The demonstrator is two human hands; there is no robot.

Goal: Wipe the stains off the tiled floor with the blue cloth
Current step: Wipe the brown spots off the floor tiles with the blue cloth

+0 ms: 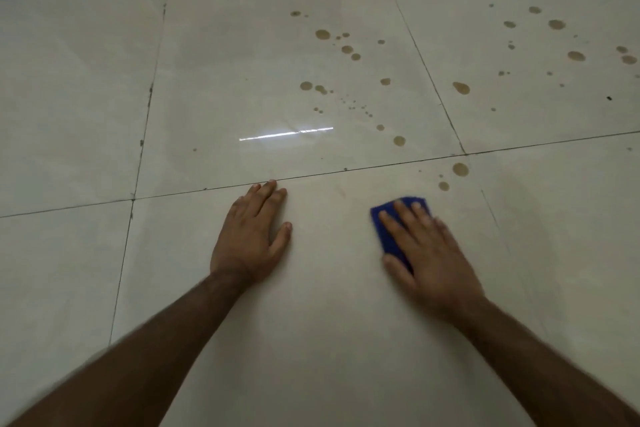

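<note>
Pressing flat on the blue cloth [389, 232], the right hand [427, 253] covers most of it, so only the cloth's far corner and left edge show past the spread fingers; how far it reaches under the palm cannot be seen. The hand does not clench the cloth but lies open on top, pinning it to the tiled floor [86, 87]. Its outline is a little smeared, and the cloth's weave cannot be made out. The left hand [251, 234] rests palm down and empty on the same tile, well apart from the cloth, fingertips touching a dark grout line [346, 170]. Both forearms run off the bottom edge. Brown stains [322, 34] dot the tiles beyond the hands; the two nearest [460, 169] sit just past the cloth. More spots continue to the right edge, where they are cut off. A bright streak of reflected light [285, 134] glares on the middle tile.
</note>
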